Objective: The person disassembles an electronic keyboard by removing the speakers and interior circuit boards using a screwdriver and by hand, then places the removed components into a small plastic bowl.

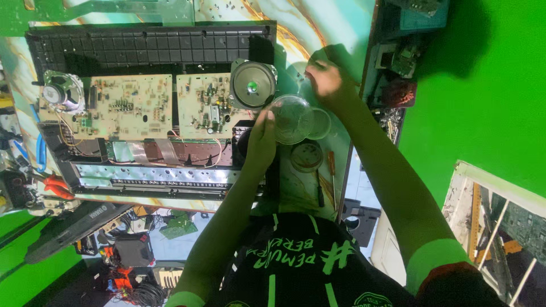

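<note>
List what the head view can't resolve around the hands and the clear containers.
- Clear container: contents unreadable through glare; left hand covers its edge.
- Right hand: fingertips blurred; whether it holds anything is unclear.
- Round tin: contents too small.
- Circuit boards: components too small.

I'm looking at an electronics repair workshop: bare circuit boards [128, 105], speakers [252, 85] and a screwdriver [331, 165] cover the bench [318, 28], cables [145, 293] piled lower left.
</note>
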